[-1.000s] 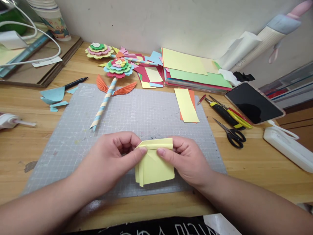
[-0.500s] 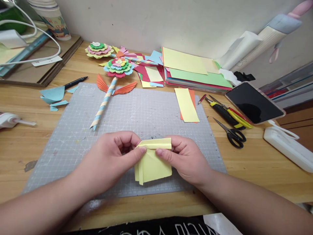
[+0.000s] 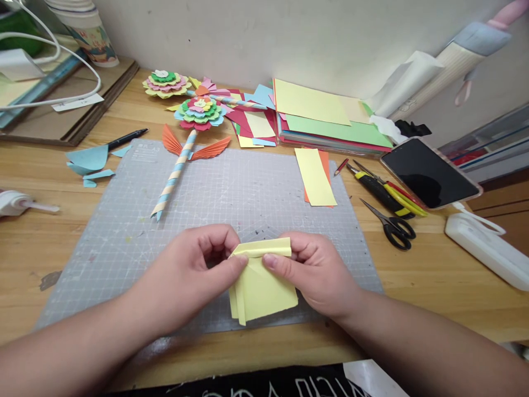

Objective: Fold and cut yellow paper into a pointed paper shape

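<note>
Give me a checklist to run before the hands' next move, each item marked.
1. Left hand pinching the folded paper: ok.
2. Right hand pinching it too: ok, thumb in front.
3. Paper's lower edges level: not ok, a narrow strip at left pokes out below.
4. Top fold creased sharply: cannot tell.
5. Scissors apart from both hands: ok.
6. Nearer flower untouched by hands: ok.

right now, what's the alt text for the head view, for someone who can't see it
The left hand and right hand pinch folded yellow paper over a grey mat. A paper flower lies with its striped stem on the mat, beyond the left hand. Scissors and a phone are to the right.
</note>
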`<control>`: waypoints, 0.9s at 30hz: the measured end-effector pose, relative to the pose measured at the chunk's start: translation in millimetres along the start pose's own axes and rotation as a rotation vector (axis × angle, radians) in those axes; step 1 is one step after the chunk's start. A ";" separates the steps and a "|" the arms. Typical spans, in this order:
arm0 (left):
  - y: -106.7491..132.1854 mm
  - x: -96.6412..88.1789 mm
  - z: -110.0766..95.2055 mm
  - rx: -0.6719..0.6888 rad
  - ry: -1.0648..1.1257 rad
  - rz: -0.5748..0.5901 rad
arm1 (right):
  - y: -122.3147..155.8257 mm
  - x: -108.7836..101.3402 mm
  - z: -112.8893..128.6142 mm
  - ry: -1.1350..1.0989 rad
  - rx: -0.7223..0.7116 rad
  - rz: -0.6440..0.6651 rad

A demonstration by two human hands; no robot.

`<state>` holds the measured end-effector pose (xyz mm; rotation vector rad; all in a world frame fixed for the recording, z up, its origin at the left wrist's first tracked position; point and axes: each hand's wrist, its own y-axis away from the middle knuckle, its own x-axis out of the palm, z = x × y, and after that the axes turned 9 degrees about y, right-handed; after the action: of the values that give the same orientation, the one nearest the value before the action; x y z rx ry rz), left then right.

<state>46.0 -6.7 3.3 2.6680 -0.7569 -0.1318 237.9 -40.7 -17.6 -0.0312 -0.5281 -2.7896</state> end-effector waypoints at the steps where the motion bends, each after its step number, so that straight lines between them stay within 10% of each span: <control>1: -0.3 0.5 0.1 0.008 -0.007 0.016 | 0.2 0.0 -0.2 0.017 0.012 0.009; 27: 1.8 1.0 2.2 0.103 -0.231 0.156 | 4.7 5.9 -1.6 0.010 0.101 0.184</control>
<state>45.6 -9.4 2.0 2.7069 -1.0668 -0.3749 233.7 -47.1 -17.0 -0.0413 -0.6293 -2.5796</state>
